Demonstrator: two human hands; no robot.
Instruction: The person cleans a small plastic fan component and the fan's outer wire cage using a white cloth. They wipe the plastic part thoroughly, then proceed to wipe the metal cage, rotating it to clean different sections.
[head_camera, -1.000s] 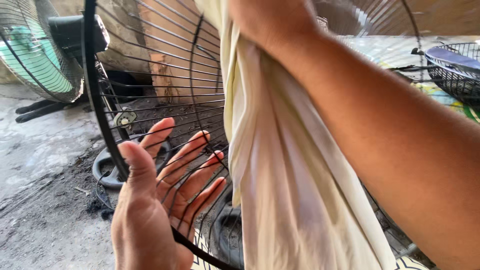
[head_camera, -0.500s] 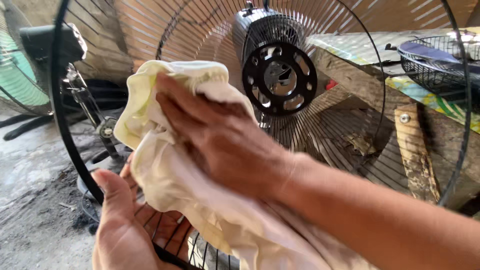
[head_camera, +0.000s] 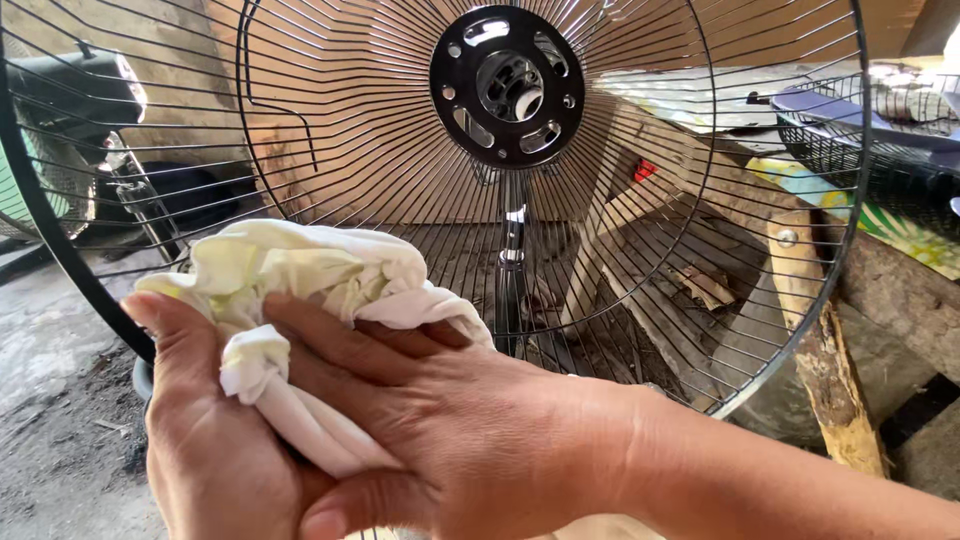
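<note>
Crumpled cream-white cotton cloth (head_camera: 300, 300) sits bunched between both hands, in front of the round black wire fan guard (head_camera: 700, 250). Left hand (head_camera: 215, 450) cups it from below, grip curled around it. Right hand (head_camera: 450, 430) presses on top, fingers (head_camera: 340, 345) flat against the cloth.

A wire basket (head_camera: 850, 150) rests near a wooden post (head_camera: 835, 385).

1. Left hand (head_camera: 215, 450): bare, no glove, no ring or band visible; thumb nail short.
2. Right hand (head_camera: 450, 440): bare, no glove, no ring seen; thumb nail trimmed short.
3. Right forearm (head_camera: 800, 485): bare to frame edge, no sleeve, watch or bracelet in view.
</note>
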